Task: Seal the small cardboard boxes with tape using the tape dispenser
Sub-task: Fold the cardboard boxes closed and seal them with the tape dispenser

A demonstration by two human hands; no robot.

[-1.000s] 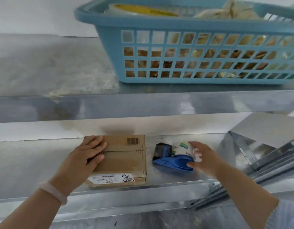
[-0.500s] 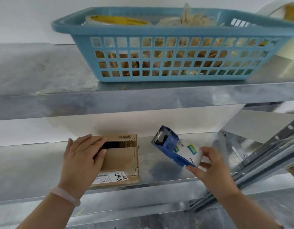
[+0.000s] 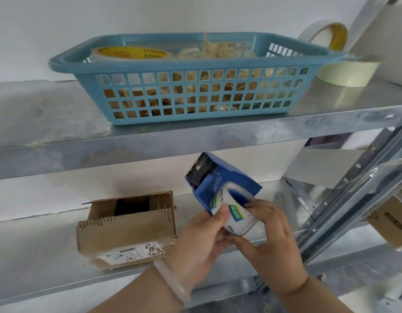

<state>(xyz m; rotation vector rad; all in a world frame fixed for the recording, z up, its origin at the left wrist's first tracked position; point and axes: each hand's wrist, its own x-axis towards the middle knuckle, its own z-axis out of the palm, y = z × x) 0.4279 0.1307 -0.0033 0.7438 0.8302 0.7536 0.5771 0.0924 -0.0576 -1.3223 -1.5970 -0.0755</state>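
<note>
A small cardboard box (image 3: 127, 229) lies on the lower metal shelf (image 3: 37, 256), its top flaps standing apart with a dark gap between them. To its right, lifted off the shelf, is the blue tape dispenser (image 3: 220, 184) with a white tape roll (image 3: 234, 219) in it, cutter end pointing up. My left hand (image 3: 202, 242) holds the roll from the left, thumb on its face. My right hand (image 3: 270, 242) grips the roll and dispenser from the right and below.
A blue plastic basket (image 3: 195, 96) with a tape roll and scraps sits on the upper shelf. Two more tape rolls (image 3: 344, 71) stand at its right. Metal uprights (image 3: 353, 211) slant at the right, with another cardboard box (image 3: 390, 220) behind them.
My left hand left the box and joined the right on the dispenser, which rose off the shelf. The box flaps have sprung open. The view has tilted upward.
</note>
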